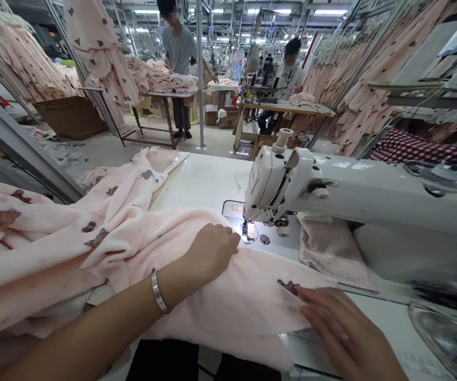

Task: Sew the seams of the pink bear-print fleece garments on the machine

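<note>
At the far left, a brown box point(69, 117) stands on the floor beyond the sewing table point(208, 172). Pink cloth point(141, 238) with brown printed shapes spreads from the left edge across the near side of that table, its folds loose and bunched. Behind it, a co-worker point(180, 47) stands by a table piled with pink pieces point(164, 76). The left hand point(214, 251), a bracelet point(159, 291) on its wrist, lies on the cloth just beside the machine's needle area, fingers curled together; whether they pinch or only press, I cannot tell. The white sewing machine point(276, 180) reaches in from the right. Beneath its arm lies a checked cloth point(331, 248). Nearer, the right hand point(343, 328) pinches the pink cloth's right end between thumb and fingers.
</note>
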Action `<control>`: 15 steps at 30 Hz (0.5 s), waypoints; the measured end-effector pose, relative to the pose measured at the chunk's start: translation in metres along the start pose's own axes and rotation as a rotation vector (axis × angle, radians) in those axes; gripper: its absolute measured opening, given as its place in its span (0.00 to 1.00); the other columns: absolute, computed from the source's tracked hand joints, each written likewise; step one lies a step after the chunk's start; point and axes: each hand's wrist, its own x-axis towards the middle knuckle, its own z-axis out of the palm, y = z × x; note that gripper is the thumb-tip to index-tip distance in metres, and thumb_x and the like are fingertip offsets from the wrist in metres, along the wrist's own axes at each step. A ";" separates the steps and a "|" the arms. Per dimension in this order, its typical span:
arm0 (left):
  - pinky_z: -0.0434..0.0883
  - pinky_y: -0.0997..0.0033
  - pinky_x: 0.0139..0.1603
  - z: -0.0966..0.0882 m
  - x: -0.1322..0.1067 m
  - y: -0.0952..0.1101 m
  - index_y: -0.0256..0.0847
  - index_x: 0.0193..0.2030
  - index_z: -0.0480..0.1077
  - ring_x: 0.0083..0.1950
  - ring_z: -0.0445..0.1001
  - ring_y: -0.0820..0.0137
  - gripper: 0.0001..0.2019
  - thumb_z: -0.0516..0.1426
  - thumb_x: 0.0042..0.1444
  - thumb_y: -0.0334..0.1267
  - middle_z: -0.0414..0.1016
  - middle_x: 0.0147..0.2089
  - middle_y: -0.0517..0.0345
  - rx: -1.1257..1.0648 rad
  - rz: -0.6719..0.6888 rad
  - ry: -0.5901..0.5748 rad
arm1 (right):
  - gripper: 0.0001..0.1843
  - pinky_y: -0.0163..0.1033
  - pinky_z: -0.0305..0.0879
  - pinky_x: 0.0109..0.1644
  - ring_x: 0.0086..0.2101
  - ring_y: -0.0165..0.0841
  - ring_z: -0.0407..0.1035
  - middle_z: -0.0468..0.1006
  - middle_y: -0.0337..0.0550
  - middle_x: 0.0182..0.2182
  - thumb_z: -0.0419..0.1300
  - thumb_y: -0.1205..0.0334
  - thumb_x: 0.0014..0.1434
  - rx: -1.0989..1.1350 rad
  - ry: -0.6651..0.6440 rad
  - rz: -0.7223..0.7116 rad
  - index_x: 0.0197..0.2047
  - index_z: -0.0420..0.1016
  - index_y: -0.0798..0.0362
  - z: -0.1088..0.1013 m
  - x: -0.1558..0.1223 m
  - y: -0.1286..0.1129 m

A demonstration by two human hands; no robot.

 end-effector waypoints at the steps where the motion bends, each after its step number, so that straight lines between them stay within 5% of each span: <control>1: 0.66 0.62 0.39 0.000 0.002 0.001 0.38 0.31 0.70 0.36 0.73 0.61 0.08 0.52 0.60 0.31 0.74 0.32 0.53 0.010 0.002 -0.006 | 0.15 0.38 0.72 0.43 0.43 0.35 0.72 0.76 0.40 0.43 0.56 0.55 0.61 -0.048 -0.043 -0.045 0.51 0.69 0.43 0.001 0.011 -0.002; 7: 0.65 0.65 0.37 -0.011 -0.006 -0.007 0.41 0.40 0.71 0.38 0.72 0.62 0.12 0.60 0.54 0.46 0.75 0.36 0.56 -0.061 0.020 0.018 | 0.15 0.44 0.71 0.43 0.41 0.37 0.70 0.75 0.41 0.39 0.56 0.50 0.61 -0.190 -0.163 -0.075 0.50 0.71 0.43 0.006 0.026 0.012; 11: 0.62 0.71 0.31 -0.016 -0.011 -0.015 0.40 0.34 0.70 0.33 0.71 0.68 0.03 0.59 0.53 0.35 0.73 0.32 0.61 -0.154 0.006 0.045 | 0.10 0.40 0.69 0.40 0.39 0.34 0.70 0.74 0.39 0.37 0.55 0.51 0.62 -0.175 -0.164 -0.067 0.42 0.74 0.43 0.006 0.020 0.016; 15: 0.64 0.72 0.34 -0.018 -0.010 -0.014 0.41 0.32 0.69 0.35 0.72 0.70 0.06 0.53 0.58 0.32 0.75 0.32 0.62 -0.217 -0.006 0.089 | 0.11 0.40 0.68 0.43 0.40 0.35 0.71 0.75 0.40 0.38 0.53 0.52 0.63 -0.160 0.030 -0.065 0.39 0.73 0.46 0.002 0.019 0.020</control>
